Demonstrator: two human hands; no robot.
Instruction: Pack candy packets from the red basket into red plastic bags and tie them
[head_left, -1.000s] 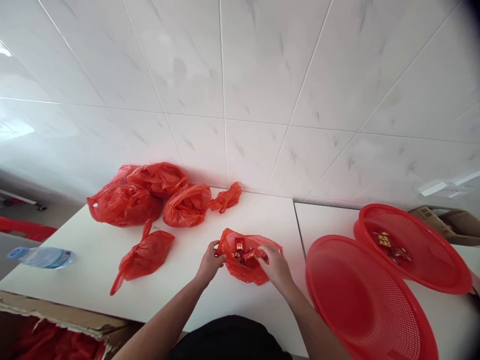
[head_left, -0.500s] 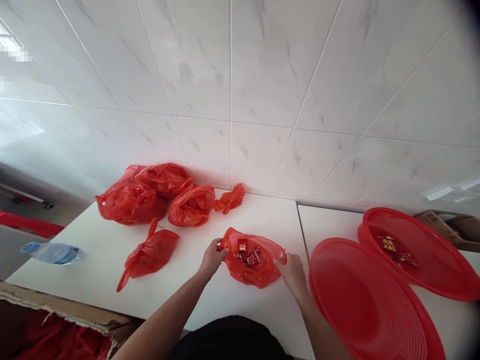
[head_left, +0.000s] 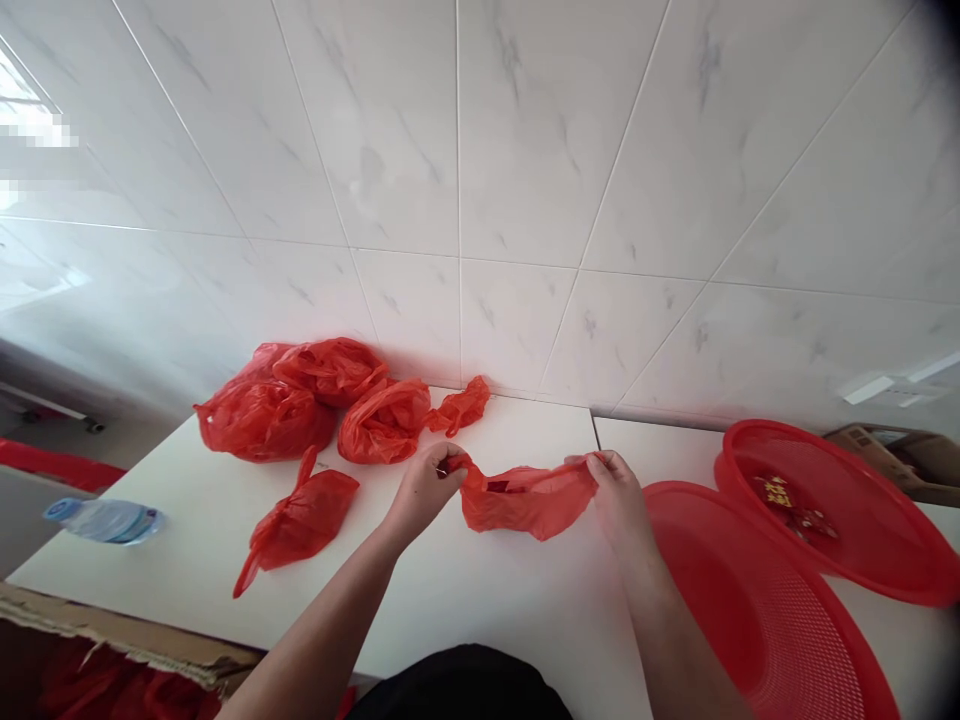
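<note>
A thin red plastic bag (head_left: 532,508) is stretched between my two hands over the white table. My left hand (head_left: 429,488) pinches its left handle, and my right hand (head_left: 619,490) grips the right one. Through the bag's mouth only a dark red edge of the contents shows; the rest is hidden by the plastic. To the left of my left hand lies a knotted red bag (head_left: 307,520), tied and filled. A small crumpled red bag (head_left: 461,405) rests behind, near the wall.
Several filled red bags (head_left: 262,415) are heaped at the back left. A water bottle (head_left: 109,520) lies on its side at the left. Two red plastic baskets (head_left: 712,560) stand at the right, the farther holding small red and gold pieces (head_left: 787,503). A cardboard box (head_left: 150,635) sits at the lower left.
Both my hands have lifted and moved apart, pulling the bag's handles outward. Its mouth has narrowed, and the small red items that showed inside are now mostly hidden.
</note>
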